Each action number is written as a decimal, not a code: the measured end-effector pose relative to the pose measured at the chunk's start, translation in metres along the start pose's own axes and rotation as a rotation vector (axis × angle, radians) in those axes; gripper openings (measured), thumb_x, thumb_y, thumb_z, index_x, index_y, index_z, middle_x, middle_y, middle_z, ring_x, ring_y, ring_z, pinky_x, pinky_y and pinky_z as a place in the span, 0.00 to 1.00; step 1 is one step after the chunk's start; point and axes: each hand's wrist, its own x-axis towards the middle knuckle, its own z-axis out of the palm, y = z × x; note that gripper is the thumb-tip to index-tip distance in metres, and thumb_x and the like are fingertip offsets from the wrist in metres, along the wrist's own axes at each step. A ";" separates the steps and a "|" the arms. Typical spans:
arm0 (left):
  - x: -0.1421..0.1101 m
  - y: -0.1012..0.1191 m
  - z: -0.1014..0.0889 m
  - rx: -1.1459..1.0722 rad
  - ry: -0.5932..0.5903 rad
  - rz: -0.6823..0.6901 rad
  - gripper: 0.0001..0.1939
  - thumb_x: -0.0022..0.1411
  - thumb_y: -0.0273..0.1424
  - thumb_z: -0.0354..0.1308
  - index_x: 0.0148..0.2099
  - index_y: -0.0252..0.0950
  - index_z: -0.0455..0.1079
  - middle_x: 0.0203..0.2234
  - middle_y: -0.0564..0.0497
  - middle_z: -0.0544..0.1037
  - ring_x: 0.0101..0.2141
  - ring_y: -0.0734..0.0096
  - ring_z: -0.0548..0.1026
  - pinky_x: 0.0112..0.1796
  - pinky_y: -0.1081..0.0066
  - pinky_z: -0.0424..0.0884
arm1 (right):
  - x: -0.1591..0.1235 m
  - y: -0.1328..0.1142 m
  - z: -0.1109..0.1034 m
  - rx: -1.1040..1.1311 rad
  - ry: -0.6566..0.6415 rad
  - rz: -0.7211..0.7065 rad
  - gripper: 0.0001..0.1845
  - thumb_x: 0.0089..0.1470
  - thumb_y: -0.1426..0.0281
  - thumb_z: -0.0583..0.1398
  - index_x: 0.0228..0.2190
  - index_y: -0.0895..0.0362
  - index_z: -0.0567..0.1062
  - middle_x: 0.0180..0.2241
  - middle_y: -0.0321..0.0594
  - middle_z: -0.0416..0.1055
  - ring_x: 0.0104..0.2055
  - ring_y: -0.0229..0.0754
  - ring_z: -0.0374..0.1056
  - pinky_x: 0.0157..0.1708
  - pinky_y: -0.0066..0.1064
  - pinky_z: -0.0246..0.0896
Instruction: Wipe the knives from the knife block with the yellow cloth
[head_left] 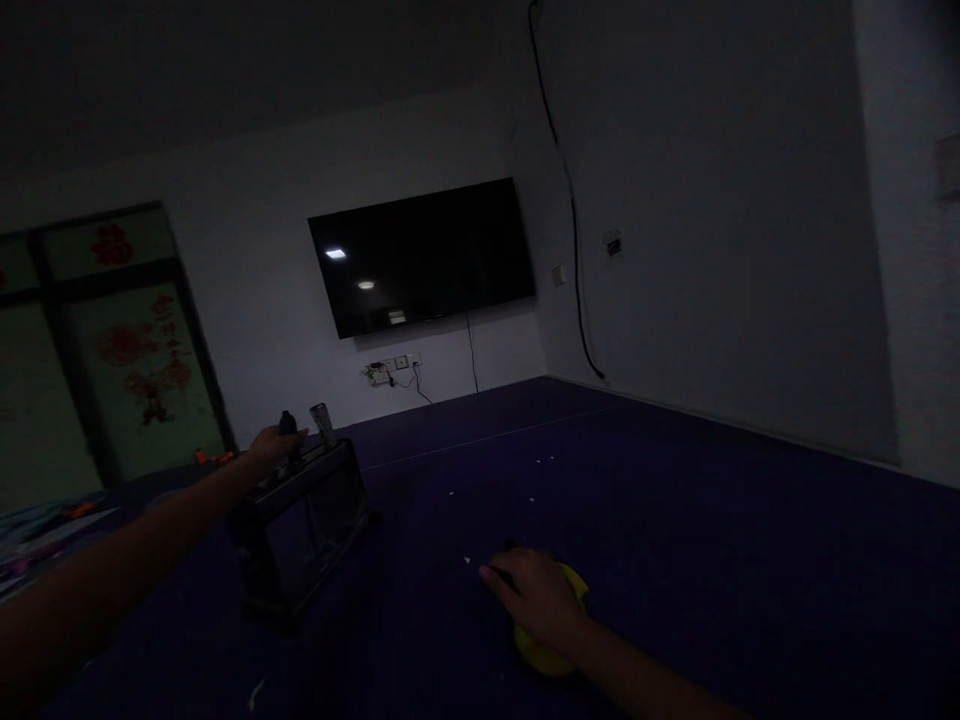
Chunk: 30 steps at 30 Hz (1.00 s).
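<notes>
At the left, a dark box-like stand [300,490] with an open or see-through front rests on the purple-blue surface [450,600]. My left hand [271,447] reaches to its top, with fingers closed about a dark upright piece [287,424]. A lighter, thick-ended upright piece [323,424] rises beside it. Lower right, my right hand [536,595] grips a yellow, rounded object [544,655] against the surface. Dark parts show near its fingertips, but the palm covers most of it and its kind is unclear.
Small white scraps [532,499] are scattered over the surface, and a longer pale strip [256,692] lies near the front. Colourful fabric [45,540] is at the far left. Beyond are a wall-mounted television [427,260], sockets with wires [394,368] and a hanging black cable [576,250].
</notes>
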 end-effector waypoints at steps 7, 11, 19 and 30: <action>0.019 0.047 -0.032 -0.095 0.119 0.194 0.23 0.59 0.44 0.43 0.39 0.26 0.64 0.29 0.43 0.76 0.34 0.63 0.72 0.31 0.67 0.68 | 0.000 -0.001 -0.001 -0.014 0.000 -0.007 0.22 0.58 0.59 0.46 0.27 0.54 0.74 0.28 0.40 0.73 0.33 0.41 0.68 0.31 0.28 0.51; 0.032 0.095 -0.062 -0.122 0.181 0.342 0.24 0.62 0.44 0.37 0.47 0.29 0.59 0.37 0.44 0.74 0.39 0.61 0.71 0.35 0.64 0.67 | 0.000 -0.001 -0.002 -0.020 -0.003 -0.009 0.21 0.58 0.59 0.46 0.27 0.54 0.74 0.28 0.39 0.74 0.32 0.41 0.68 0.30 0.28 0.51; -0.070 0.131 -0.040 0.035 0.097 0.705 0.17 0.56 0.43 0.50 0.38 0.33 0.64 0.31 0.54 0.72 0.30 0.73 0.68 0.31 0.70 0.65 | 0.000 0.000 0.001 -0.019 0.010 -0.017 0.21 0.58 0.59 0.47 0.27 0.55 0.73 0.28 0.40 0.74 0.32 0.42 0.69 0.30 0.29 0.51; -0.289 0.054 0.092 0.252 -0.061 1.847 0.06 0.59 0.30 0.50 0.31 0.37 0.67 0.25 0.55 0.72 0.28 0.76 0.68 0.40 0.75 0.65 | -0.004 -0.007 0.001 0.325 0.076 0.087 0.32 0.54 0.47 0.43 0.17 0.57 0.68 0.19 0.36 0.67 0.25 0.39 0.64 0.28 0.28 0.52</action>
